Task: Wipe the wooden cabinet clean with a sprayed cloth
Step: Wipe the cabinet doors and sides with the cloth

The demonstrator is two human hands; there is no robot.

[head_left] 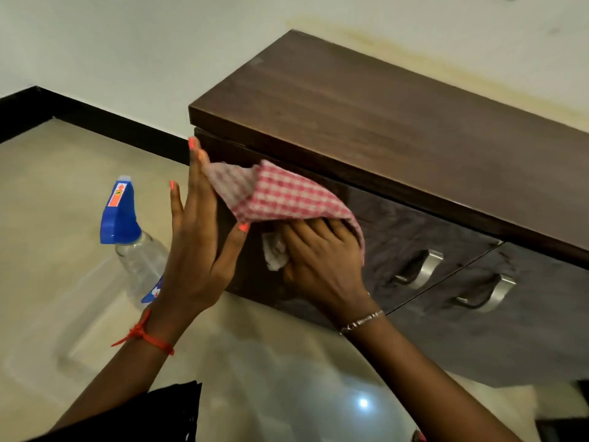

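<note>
A low dark wooden cabinet (366, 116) stands against the wall, its left front corner in the middle of the view. A red-and-white checked cloth (280, 196) is draped over that corner. My left hand (197, 237) lies flat against the cabinet's left side, fingers straight, thumb pinching the cloth's lower edge. My right hand (318, 260) is under the cloth, pressed on the left door with the cloth's white part bunched by its fingers. A clear spray bottle (134, 244) with a blue trigger head stands on the floor left of my left hand.
Two metal handles (420, 269) (487, 291) sit on the cabinet doors to the right. The floor (63, 193) is glossy beige tile, with a black skirting (95, 116) along the white wall. My dark clothing shows at the bottom edge.
</note>
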